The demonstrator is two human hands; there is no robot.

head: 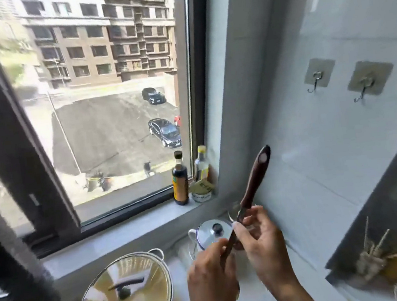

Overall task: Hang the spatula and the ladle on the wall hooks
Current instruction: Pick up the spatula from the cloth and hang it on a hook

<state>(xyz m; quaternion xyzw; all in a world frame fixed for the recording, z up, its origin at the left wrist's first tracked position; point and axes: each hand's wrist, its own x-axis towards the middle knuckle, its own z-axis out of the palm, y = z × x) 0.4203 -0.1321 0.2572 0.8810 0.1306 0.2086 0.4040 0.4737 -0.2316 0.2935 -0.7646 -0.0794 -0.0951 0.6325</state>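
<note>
- The dark wooden utensil handle (pixel 256 178) rises up and to the right from between the fingers (pixel 248 219) of the right hand (pixel 261 240) and those of the left hand (pixel 211 273).
- The two clear adhesive wall hooks (pixel 318 75) sit side by side on the tiled wall (pixel 317 148), well above and right of the fingers.
- The small white lidded kettle (pixel 212 232) stands just behind the fingers.
- The large glass-lidded steel pot (pixel 127 294) lies left of them.
- The dark sauce bottle (pixel 179 177) and the clear oil bottle (pixel 202 167) stand side by side on the grey windowsill (pixel 127 231), beyond the fingers.
</note>
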